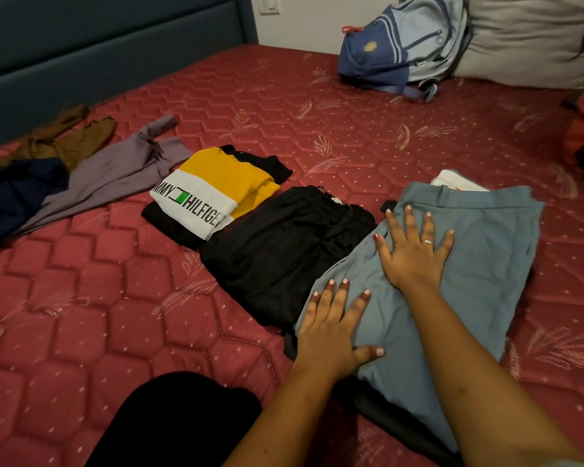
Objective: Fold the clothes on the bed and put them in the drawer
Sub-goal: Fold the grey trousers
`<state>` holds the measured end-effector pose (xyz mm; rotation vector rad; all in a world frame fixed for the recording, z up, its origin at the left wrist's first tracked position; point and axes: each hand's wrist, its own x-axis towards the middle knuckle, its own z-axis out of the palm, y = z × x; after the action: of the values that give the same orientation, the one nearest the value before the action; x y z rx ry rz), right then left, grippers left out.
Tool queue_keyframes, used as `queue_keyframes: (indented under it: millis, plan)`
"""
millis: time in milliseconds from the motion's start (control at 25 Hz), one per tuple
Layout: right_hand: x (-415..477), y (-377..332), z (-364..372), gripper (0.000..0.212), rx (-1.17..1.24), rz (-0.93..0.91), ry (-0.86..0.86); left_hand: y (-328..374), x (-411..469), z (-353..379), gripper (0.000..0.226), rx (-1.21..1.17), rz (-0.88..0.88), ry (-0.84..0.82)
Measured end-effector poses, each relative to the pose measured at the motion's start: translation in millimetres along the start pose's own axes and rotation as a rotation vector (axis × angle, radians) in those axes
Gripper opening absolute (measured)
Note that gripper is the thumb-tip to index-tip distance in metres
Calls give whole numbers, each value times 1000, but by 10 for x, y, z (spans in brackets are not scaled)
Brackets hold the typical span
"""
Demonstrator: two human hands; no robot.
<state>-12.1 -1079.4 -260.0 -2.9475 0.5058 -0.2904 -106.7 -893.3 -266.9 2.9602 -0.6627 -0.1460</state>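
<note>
Left hand (331, 332), right hand (415, 254) flat on grey-blue garment (486, 271), perhaps trousers.

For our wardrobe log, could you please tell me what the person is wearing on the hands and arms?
Both forearms are bare: no sleeves, watch or bracelet show. The right hand wears a thin silvery ring on its ring finger. Nails on it and on the left hand carry pale polish.

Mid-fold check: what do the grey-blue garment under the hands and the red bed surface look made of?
The grey-blue garment: probably thin, matte cloth; it lies smooth with soft creases under the left hand and right hand. The red bed surface: quilted fabric, slight sheen, stitched in hexagons with leaf motifs.
</note>
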Motion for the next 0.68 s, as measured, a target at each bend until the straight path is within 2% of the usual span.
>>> queue_keyframes:
  millis: [240, 400, 520, 600, 680]
  plan:
    - [-12, 4, 29, 60, -2, -3, 20, 23, -16, -22, 88, -16, -10, -75]
    - [1, -13, 33, 61, -25, -4, -35, 14, -1, -73, 100, -20, 28, -80]
    - [-10, -5, -62, 62, -17, 23, -153, 34, -87, -232, 94, 24, 16, -229]
    - [-66, -127, -213, 63, 70, 98, -217, -11, -198, -389, 90, -57, -8, -266]
    - [-177, -441, -394, 63, 238, 155, -219, -216, -293, -598, 94, -121, -90, -174]
